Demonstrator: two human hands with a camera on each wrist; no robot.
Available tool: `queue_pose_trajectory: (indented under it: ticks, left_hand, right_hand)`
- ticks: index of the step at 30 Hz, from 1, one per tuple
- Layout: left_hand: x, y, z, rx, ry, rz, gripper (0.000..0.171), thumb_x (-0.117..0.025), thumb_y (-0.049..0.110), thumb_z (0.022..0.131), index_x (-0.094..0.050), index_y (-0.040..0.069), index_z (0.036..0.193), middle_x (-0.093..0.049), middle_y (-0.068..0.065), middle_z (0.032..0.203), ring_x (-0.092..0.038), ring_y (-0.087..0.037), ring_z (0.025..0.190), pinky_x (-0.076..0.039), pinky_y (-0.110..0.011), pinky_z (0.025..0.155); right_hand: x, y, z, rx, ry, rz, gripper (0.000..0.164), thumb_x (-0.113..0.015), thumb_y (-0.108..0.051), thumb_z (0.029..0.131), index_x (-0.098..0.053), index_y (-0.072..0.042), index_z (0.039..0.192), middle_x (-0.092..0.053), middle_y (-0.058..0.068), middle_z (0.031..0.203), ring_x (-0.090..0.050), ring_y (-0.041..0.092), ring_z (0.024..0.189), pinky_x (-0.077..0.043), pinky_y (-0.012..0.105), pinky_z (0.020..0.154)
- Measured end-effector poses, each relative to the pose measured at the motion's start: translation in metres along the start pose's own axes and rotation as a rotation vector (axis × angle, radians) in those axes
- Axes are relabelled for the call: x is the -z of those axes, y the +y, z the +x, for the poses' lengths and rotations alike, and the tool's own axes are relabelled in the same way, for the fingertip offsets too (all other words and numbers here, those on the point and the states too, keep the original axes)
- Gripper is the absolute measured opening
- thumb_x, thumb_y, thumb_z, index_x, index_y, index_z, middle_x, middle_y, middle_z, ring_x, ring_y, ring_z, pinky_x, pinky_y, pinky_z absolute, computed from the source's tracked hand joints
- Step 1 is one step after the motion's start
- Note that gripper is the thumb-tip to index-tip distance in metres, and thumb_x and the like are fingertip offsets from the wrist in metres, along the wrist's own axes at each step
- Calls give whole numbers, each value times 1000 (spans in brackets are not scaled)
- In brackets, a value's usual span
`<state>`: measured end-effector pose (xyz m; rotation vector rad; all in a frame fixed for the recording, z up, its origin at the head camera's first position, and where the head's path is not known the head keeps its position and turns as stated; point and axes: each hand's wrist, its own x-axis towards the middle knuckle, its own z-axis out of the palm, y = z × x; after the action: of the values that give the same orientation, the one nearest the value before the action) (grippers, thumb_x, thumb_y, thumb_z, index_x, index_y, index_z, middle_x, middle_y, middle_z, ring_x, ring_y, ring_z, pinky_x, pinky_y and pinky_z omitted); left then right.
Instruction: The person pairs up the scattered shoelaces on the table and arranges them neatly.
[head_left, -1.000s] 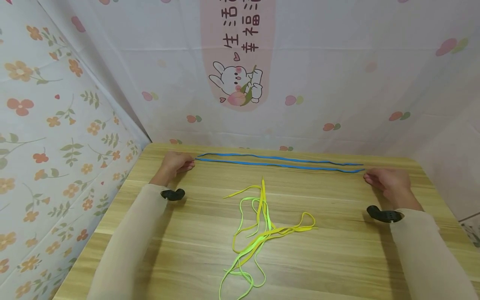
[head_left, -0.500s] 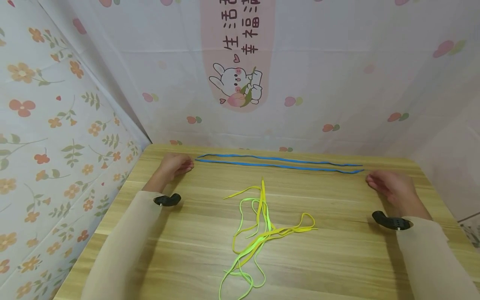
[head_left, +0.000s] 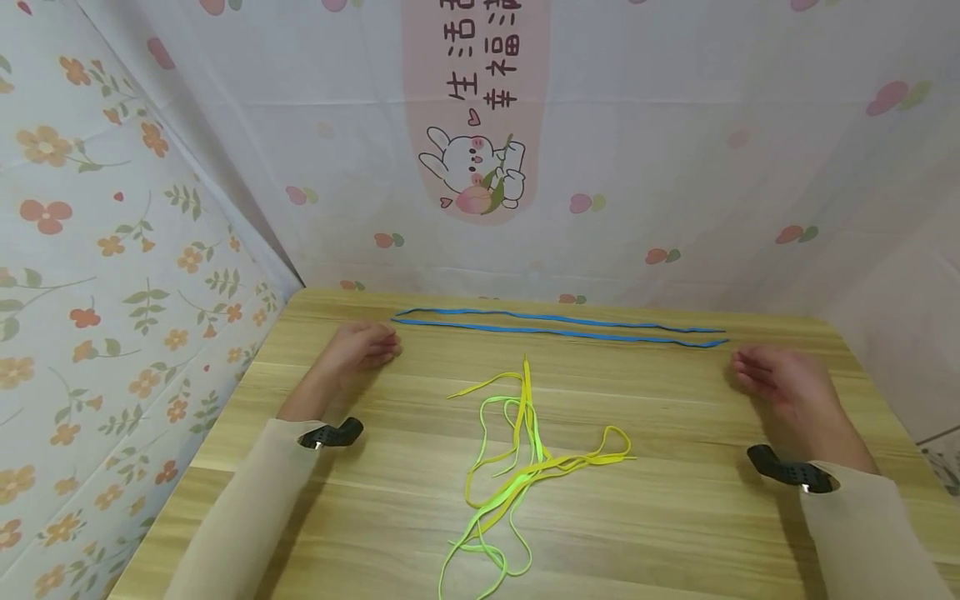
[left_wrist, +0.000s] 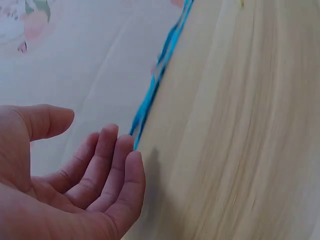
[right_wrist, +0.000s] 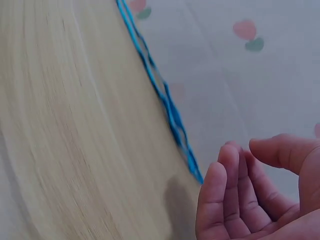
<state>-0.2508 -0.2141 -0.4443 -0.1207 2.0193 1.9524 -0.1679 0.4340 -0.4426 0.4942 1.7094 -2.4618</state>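
A blue shoelace point(head_left: 495, 327) lies along the back of the table in two long, nearly parallel strands that meet at the left. Just in front of its left end, my left hand point(head_left: 356, 346) hovers with thumb apart and fingers loosely bent, holding nothing. My right hand point(head_left: 783, 379) is beyond the right ends, also holding nothing, its fingers relaxed. Both wrist views show a gap between thumb and fingers. Nearer the table's middle, a yellow shoelace point(head_left: 527, 379) and a light green shoelace point(head_left: 502, 497) lie tangled together.
The wooden table point(head_left: 375, 500) meets a printed cloth point(head_left: 637, 167) hanging behind its back edge. Another flowered cloth point(head_left: 112, 333) hangs along the left side. Black wrist mounts point(head_left: 330, 434) stick out at both sleeve cuffs.
Both hands have drawn back from the blue lace's ends toward the body, the left one more clearly, the right slightly outward too. The laces have stayed in place.
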Motion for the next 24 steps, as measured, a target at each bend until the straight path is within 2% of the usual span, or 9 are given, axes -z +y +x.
queue_pose_trajectory:
  ticks: [5, 9, 13, 18, 21, 24]
  left_hand:
    - [-18, 3, -12, -44, -49, 63, 35, -62, 12, 113, -62, -16, 134, -77, -7, 110, -75, -17, 106, -59, -35, 102]
    - [-35, 7, -20, -102, -90, 140, 34, -64, 14, 112, -64, -15, 131, -76, -17, 120, -75, -28, 116, -57, -42, 106]
    - [-53, 6, -25, -167, -115, 301, 30, -65, 15, 111, -69, -9, 127, -76, -21, 122, -74, -34, 116, -60, -42, 102]
    - [-70, 0, -30, -209, -107, 518, 23, -73, 21, 106, -78, 4, 119, -78, -10, 107, -75, -28, 96, -59, -38, 85]
    - [-78, -2, -31, -243, -106, 594, 21, -75, 21, 105, -80, 5, 118, -77, -5, 103, -73, -25, 91, -58, -39, 83]
    - [-86, -5, -31, -266, -98, 655, 20, -76, 21, 104, -81, 7, 116, -78, -2, 102, -72, -22, 96, -58, -40, 87]
  right_hand:
    - [-13, 2, -13, 32, -90, 45, 37, -54, 5, 113, -85, -7, 96, -82, 6, 95, -80, 15, 87, -64, 27, 78]
    - [-27, 5, -20, 71, -170, 0, 37, -52, 4, 114, -85, -7, 100, -82, 5, 99, -79, 14, 89, -63, 26, 81]
    - [-44, 12, -27, 103, -215, -116, 35, -55, 2, 113, -85, -10, 102, -82, 2, 100, -78, 11, 90, -63, 25, 82]
    - [-66, 22, -34, 104, -225, -280, 31, -60, -2, 113, -85, -19, 104, -81, -3, 102, -77, 8, 95, -62, 24, 84]
    - [-77, 26, -38, 107, -239, -390, 22, -62, -4, 112, -83, -13, 110, -81, -4, 104, -76, 9, 98, -62, 24, 85]
    - [-87, 28, -41, 108, -265, -541, 17, -65, -8, 111, -77, 0, 120, -80, -4, 108, -76, 10, 101, -61, 26, 87]
